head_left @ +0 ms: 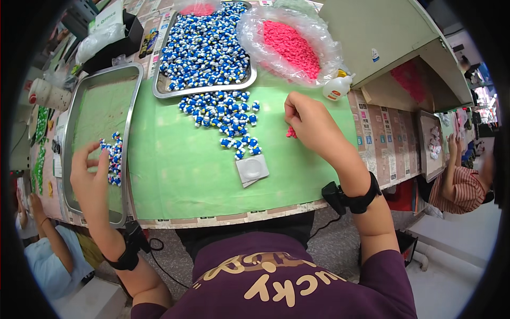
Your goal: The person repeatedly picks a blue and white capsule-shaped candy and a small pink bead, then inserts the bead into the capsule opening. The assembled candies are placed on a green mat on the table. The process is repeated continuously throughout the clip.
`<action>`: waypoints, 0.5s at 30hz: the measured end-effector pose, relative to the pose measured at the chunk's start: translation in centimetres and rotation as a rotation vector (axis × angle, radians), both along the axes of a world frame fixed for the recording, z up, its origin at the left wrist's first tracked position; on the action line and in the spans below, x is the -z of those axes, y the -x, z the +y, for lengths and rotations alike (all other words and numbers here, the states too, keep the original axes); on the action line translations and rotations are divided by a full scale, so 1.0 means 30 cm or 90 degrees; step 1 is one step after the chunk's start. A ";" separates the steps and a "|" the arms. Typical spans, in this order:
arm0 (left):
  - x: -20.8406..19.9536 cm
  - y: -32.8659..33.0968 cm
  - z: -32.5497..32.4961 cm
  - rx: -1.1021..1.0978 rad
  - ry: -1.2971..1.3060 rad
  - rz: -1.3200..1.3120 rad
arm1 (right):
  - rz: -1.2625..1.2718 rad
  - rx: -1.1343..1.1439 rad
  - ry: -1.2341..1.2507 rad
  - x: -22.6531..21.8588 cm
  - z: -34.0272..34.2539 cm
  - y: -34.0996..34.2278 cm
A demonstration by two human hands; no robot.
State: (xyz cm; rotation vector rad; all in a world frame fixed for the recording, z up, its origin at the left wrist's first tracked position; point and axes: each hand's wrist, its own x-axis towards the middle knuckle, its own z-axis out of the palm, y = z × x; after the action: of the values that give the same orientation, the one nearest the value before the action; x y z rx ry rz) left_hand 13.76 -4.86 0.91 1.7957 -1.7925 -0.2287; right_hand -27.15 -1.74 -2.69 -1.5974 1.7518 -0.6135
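At the left, my left hand (90,173) reaches over a metal tray, its thumb and forefinger tips drawn together at a small blue-and-white figure (102,143) with a pink part. Beside those fingertips, several similar figures with pink parts (115,165) lie in a cluster in the tray (130,90). On the right, my right hand (308,119) is closed above the green mat, its fingers curled inward; what they hold, if anything, is hidden. A few small pink pieces (291,132) lie just below it. Between my hands, loose blue-and-white figures (226,114) spread toward a grey square block (252,169).
A second metal tray (204,92), heaped with blue-and-white figures, stands at the back. Beside it are an open plastic bag (255,40) of pink pieces and a white squeeze bottle (338,87). A grey cabinet (382,32) borders the right. Other people sit at both sides.
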 end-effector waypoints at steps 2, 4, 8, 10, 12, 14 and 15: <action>-0.009 0.120 -0.002 0.073 0.008 0.048 | 0.053 -0.027 0.030 0.019 -0.005 0.001; -0.008 0.265 0.013 0.245 -0.041 0.079 | 0.072 -0.043 0.044 0.019 -0.005 0.002; 0.055 0.464 0.034 0.506 -0.139 0.083 | 0.061 -0.061 0.142 -0.007 0.018 0.023; 0.091 0.512 0.036 0.558 -0.082 -0.008 | 0.028 -0.065 0.157 -0.026 0.073 0.053; 0.110 0.523 0.026 0.560 -0.091 -0.026 | -0.043 -0.061 0.097 -0.045 0.133 0.074; 0.118 0.529 0.018 0.556 -0.107 -0.033 | -0.053 -0.078 0.057 -0.025 0.179 0.077; 0.120 0.532 0.018 0.550 -0.120 -0.032 | -0.059 -0.086 0.037 -0.007 0.200 0.078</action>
State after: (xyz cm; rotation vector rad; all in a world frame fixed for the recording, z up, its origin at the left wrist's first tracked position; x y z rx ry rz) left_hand -2.20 -4.31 -2.69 1.0235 -2.5530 -0.7036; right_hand -29.50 4.26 -2.49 -1.6833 1.5576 -0.6669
